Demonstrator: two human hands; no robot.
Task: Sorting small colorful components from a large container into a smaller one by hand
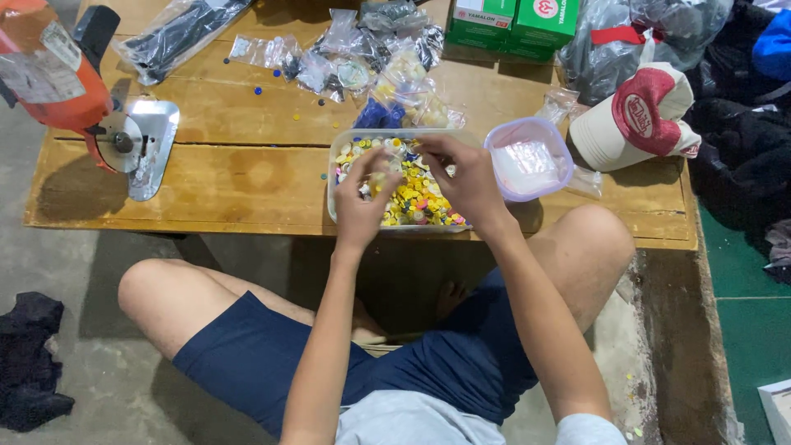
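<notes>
A clear plastic tray (pixel 333 165) full of several small coloured buttons, mostly yellow, sits at the near edge of a low wooden table (pixel 231 177). My left hand (pixel 361 202) hovers over the tray's left side, fingers pinched together on what looks like a small pale button. My right hand (pixel 465 177) is over the tray's right side with fingers curled down into the buttons; whether it grips one is hidden.
A small clear tub with a lilac rim (pixel 529 158) stands right of the tray. Plastic bags of parts (pixel 362 49), green boxes (pixel 512 21), a red-and-white cap (pixel 638 115) and an orange cutting machine (pixel 62 78) sit around the table. My knees flank the table's front.
</notes>
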